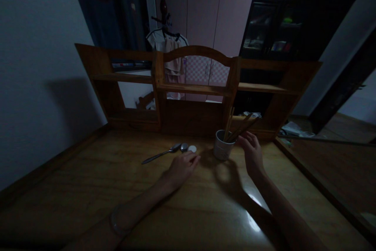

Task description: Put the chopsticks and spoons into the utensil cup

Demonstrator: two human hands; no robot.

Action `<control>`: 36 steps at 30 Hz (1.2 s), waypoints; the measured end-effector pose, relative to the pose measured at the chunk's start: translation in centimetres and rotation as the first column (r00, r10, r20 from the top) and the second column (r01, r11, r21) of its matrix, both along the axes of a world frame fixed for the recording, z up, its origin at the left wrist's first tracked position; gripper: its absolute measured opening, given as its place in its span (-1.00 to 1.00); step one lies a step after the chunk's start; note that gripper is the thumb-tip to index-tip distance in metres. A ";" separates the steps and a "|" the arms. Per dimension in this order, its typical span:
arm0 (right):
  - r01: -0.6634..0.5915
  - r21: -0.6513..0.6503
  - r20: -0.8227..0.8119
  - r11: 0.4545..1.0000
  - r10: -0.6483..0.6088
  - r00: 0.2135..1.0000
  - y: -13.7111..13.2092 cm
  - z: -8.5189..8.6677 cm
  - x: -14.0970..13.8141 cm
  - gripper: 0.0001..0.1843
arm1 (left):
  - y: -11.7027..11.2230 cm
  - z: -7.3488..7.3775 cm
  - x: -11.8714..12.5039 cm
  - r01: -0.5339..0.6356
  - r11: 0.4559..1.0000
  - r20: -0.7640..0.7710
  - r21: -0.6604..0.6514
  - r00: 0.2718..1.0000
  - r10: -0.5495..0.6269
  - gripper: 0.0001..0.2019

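Note:
A grey metal-looking cup (222, 149) stands upright on the wooden desk, with several chopsticks (241, 129) leaning in it. At the cup's right rim is my right hand (250, 148), fingers bent and drawn together; whether they grip anything there is hard to make out. My left hand (183, 167) rests low over the desk left of the cup, its fingers curled closed. Just beyond it lie a long metal spoon (160, 154), a second metal spoon's bowl (184, 147) and a round white piece (192, 148). Below those last two, my left hand hides whatever continues.
Along the desk's back edge runs a wooden shelf unit (194, 88). The desk top (117, 188) meets a wall (35, 86) at left. Behind stand a pink wardrobe (202, 12), hanging clothes (173, 53) and a dark cabinet (311, 27). The light is dim.

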State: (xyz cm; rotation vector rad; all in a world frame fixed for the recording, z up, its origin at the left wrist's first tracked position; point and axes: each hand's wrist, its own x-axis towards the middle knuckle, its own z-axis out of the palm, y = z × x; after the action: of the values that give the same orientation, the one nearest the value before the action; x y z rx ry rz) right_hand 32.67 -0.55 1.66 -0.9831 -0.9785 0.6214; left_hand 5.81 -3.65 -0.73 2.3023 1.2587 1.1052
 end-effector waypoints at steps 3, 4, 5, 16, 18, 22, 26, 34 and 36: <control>0.104 0.078 -0.093 0.991 -0.097 0.991 -0.5 0.5 0.2 -0.61 | 1.3 -0.1 -0.8 -0.175 0.983 0.058 0.044 0.983 0.173 -0.83; 0.156 0.118 -0.111 0.981 -0.143 0.984 -0.8 0.8 0.3 -0.63 | 1.6 -0.1 -1.2 -0.215 0.975 0.054 0.046 0.976 0.213 -0.84; 0.214 0.167 -0.113 0.962 -0.197 0.974 -1.1 1.2 0.3 -0.63 | 1.9 -0.1 -1.5 -0.255 0.966 0.040 0.045 0.967 0.253 -0.85; -0.160 0.633 0.681 0.757 -0.446 0.581 -6.9 1.9 -3.9 -0.57 | 2.9 -1.0 -3.4 -0.465 0.885 -0.240 0.023 0.857 0.456 -0.87; -0.298 0.542 0.777 0.786 -0.334 0.534 -6.9 1.3 -4.8 -0.60 | 3.2 -1.2 -4.3 -0.505 0.857 -0.311 0.097 0.803 0.509 -0.81; -0.384 0.398 0.832 0.833 -0.151 0.535 -6.2 0.6 -5.5 -0.70 | 4.3 -1.7 -7.0 -0.574 0.816 -0.428 0.069 0.722 0.544 -0.78; -0.377 0.310 0.821 0.873 -0.046 0.569 -5.8 0.5 -5.2 -0.83 | 5.6 -2.6 -8.6 -0.521 0.849 -0.386 -0.085 0.803 0.454 -0.86; -0.421 0.132 0.894 0.897 0.076 0.443 -5.6 -0.3 -5.2 -0.73 | 6.4 -3.3 -8.2 -0.470 0.876 -0.314 -0.108 0.852 0.418 -0.92; -0.419 0.097 0.897 0.903 0.103 0.429 -5.6 -0.8 -5.3 -0.62 | 6.4 -3.1 -7.8 -0.455 0.887 -0.288 -0.073 0.862 0.418 -0.94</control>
State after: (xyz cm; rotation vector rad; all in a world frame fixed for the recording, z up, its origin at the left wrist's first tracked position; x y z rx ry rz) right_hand 27.33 -6.14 0.86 -0.8407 -2.1550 0.1308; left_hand -1.99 2.80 -3.86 2.1653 1.9732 0.8088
